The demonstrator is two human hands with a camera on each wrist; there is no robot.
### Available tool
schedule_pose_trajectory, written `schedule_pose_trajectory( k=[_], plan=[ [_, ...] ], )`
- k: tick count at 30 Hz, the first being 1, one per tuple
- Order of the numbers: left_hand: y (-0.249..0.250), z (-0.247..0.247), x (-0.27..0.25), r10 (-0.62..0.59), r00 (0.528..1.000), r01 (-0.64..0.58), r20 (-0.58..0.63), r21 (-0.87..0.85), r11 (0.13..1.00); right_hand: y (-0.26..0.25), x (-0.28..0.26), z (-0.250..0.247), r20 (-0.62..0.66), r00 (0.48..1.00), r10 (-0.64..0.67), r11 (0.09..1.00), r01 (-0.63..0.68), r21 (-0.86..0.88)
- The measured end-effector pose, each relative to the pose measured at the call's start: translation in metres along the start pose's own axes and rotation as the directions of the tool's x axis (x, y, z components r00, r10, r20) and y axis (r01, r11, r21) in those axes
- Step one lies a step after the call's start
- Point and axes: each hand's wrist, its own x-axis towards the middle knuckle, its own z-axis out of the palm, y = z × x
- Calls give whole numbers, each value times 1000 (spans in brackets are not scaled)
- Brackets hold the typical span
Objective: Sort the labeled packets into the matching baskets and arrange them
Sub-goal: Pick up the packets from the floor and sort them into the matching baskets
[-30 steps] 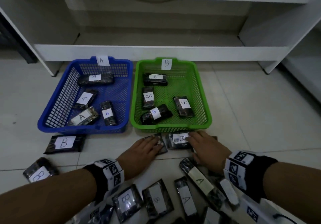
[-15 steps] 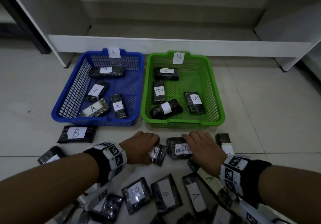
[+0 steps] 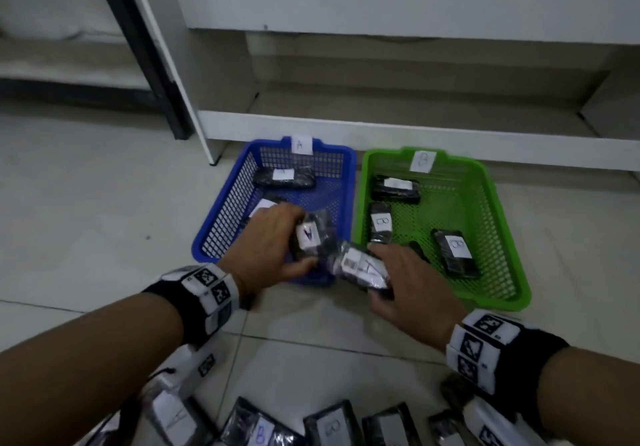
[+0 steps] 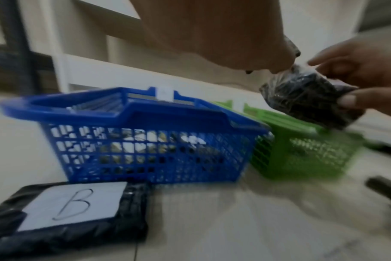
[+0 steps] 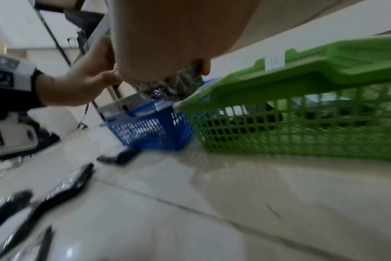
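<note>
My left hand (image 3: 273, 241) grips a dark packet labelled A (image 3: 311, 236) over the near right corner of the blue basket (image 3: 221, 210), which carries an A tag. My right hand (image 3: 405, 283) holds a second dark packet (image 3: 363, 267) with a barcode sticker and an A label, raised between the two baskets. The left wrist view shows that packet (image 4: 310, 97) pinched between thumb and fingers. The green basket (image 3: 498, 265), tagged B, holds several B packets (image 3: 453, 251). The blue basket holds A packets (image 3: 284, 177), partly hidden by my left hand.
Loose packets lie on the tiled floor near me, among them B-labelled ones (image 3: 259, 433) and one beside the blue basket (image 4: 67, 210). A white shelf unit (image 3: 381, 127) stands right behind the baskets, with a dark post (image 3: 138, 47) to its left.
Both hands have lifted a packet each off the floor and carried it forward to the baskets. The camera has tilted up and moved closer.
</note>
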Motion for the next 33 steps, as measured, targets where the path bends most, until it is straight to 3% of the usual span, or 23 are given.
schedule_pose_trajectory(
  k=[4, 6, 8, 11, 15, 19, 22, 25, 28, 31, 33],
  plan=[
    [-51, -10, 7, -261, 965, 261, -13, 9, 965, -15, 58, 8, -112, 971, 212, 953, -180, 242],
    [-72, -4, 4, -351, 933, 353, 79, -11, 936, -20, 86, 17, -113, 955, 274, 929, -232, 288],
    [-85, 3, 2, -397, 883, 430, 249, -89, 899, -23, 112, 27, -68, 938, 341, 887, -297, 353],
    [-91, 13, 2, -362, 793, 472, 490, -117, 874, -20, 142, 46, -35, 915, 401, 847, -356, 395],
    [-90, 25, 7, -234, 725, 390, 648, -106, 915, -15, 168, 70, 26, 906, 422, 849, -405, 338],
    [-92, 31, 13, -183, 707, 302, 683, -58, 951, -13, 184, 90, 162, 861, 483, 837, -508, 205],
    [-96, 37, 9, -200, 695, 346, 691, -78, 935, -14, 186, 100, 193, 841, 505, 842, -529, 102],
    [-98, 39, 7, -213, 716, 371, 665, -104, 923, -12, 184, 104, 174, 848, 501, 860, -510, 12],
    [-99, 41, 6, -299, 695, 448, 654, -69, 892, -17, 181, 107, 186, 865, 466, 885, -458, -87],
    [-98, 42, 7, -312, 683, 440, 660, -32, 897, -22, 178, 106, 231, 845, 482, 872, -440, -213],
    [-95, 40, 9, -305, 701, 404, 644, -5, 915, -20, 177, 108, 221, 863, 454, 881, -398, -257]
  ],
)
